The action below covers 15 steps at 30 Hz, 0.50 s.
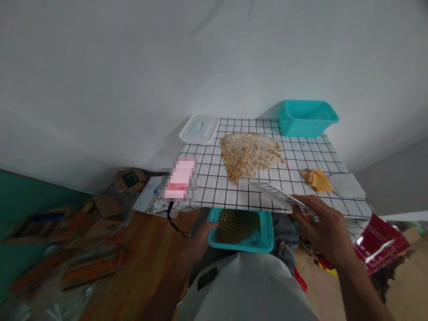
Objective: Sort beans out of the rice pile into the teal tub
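My left hand grips the left side of a turquoise plastic box, just below the table's front edge. Inside the box is a layer of round yellowish beans, seemingly soybeans. My right hand is closed on one end of a flat white slotted plastic piece, tilted above the front of the table. On the tabletop lies a spread of similar beans mixed with pale, fine powdery material. The slotted piece's far end is close to the near edge of this spread; whether they touch, I cannot tell.
A second turquoise box stands at the back right of the checked table. A white lid lies at the back left, near a pixelated pink object. An orange cloth lies right. Cardboard boxes crowd the left floor.
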Available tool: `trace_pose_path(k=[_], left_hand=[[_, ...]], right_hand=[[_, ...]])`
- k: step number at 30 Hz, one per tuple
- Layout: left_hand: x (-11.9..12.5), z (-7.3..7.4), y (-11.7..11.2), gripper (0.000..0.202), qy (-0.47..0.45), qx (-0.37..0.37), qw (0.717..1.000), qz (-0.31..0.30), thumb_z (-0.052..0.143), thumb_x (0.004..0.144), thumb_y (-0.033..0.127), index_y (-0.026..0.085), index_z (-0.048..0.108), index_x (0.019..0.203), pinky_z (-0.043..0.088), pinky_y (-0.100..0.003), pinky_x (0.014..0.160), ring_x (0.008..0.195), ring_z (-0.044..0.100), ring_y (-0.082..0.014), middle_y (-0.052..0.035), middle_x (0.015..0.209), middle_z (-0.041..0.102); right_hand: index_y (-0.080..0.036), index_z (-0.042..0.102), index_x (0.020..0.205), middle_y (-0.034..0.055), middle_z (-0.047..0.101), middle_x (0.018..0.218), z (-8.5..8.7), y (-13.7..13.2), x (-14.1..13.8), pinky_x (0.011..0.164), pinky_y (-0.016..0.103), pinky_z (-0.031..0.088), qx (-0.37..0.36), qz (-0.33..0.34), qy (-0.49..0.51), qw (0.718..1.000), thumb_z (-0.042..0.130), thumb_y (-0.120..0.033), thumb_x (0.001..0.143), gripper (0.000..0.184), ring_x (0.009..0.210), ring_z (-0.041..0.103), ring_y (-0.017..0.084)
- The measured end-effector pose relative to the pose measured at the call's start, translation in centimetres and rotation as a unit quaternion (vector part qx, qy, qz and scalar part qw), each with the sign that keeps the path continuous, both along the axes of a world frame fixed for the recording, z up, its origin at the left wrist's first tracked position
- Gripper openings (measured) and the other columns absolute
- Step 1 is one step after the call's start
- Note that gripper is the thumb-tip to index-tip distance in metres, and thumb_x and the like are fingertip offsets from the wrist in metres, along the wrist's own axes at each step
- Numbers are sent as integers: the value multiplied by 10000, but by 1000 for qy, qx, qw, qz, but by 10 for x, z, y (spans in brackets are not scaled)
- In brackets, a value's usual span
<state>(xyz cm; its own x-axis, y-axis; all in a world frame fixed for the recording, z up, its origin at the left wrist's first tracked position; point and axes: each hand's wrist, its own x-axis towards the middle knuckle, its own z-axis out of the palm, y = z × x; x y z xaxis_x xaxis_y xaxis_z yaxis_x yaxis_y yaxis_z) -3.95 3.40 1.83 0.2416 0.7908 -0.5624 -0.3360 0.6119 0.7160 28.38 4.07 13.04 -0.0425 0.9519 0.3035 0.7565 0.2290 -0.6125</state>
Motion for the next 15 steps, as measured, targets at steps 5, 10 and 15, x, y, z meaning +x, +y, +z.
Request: trace_pose_path(k=[5,10,15], left_hand=[[-1,10,1,345,-16,-19,1000,11,694,792,365,126,745,1036,518,-412,908,971,719,-311,-102,932,809],[-2,8,4,410,-43,-32,998,26,704,778,330,142,711,1143,502,-443,965,1070,702,-329,-117,1039,800],[-2,10,4,401,-37,-64,997,21,692,776,360,136,731,1106,468,-473,1027,1146,672,-363,-126,1058,799]], right_hand=[[-275,678,1121,-2,721,943,9,18,1,771,281,564,68,-4,-40,997,658,-235,872,254,802,692,166],[-274,672,1147,5,738,957,24,55,-8,722,269,559,104,62,-56,991,638,-229,890,264,800,704,162],[-244,681,1130,30,741,1076,57,119,-29,825,312,556,134,132,-87,978,560,-202,920,246,919,706,182]])
